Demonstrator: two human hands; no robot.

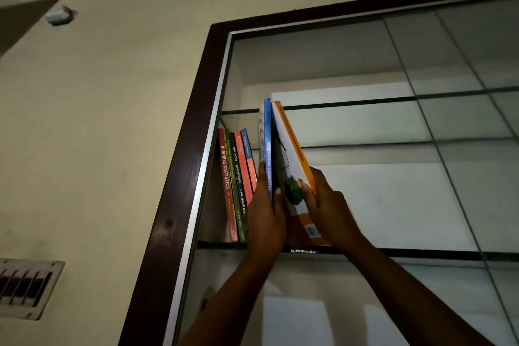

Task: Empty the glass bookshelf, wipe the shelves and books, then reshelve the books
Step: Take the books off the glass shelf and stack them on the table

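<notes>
Several books stand upright at the left end of a glass shelf in the dark-framed bookshelf; the red one reads "Business Statistics". My left hand grips a blue-spined book, tilted and leaning toward that row. My right hand grips a white book with an orange spine just right of the blue one. Both books rise above the upper glass shelf. Their lower ends are hidden behind my hands.
The shelf to the right of the held books holds nothing visible. A lower glass compartment sits beneath. A cream wall lies left of the frame, with a switch plate at the lower left.
</notes>
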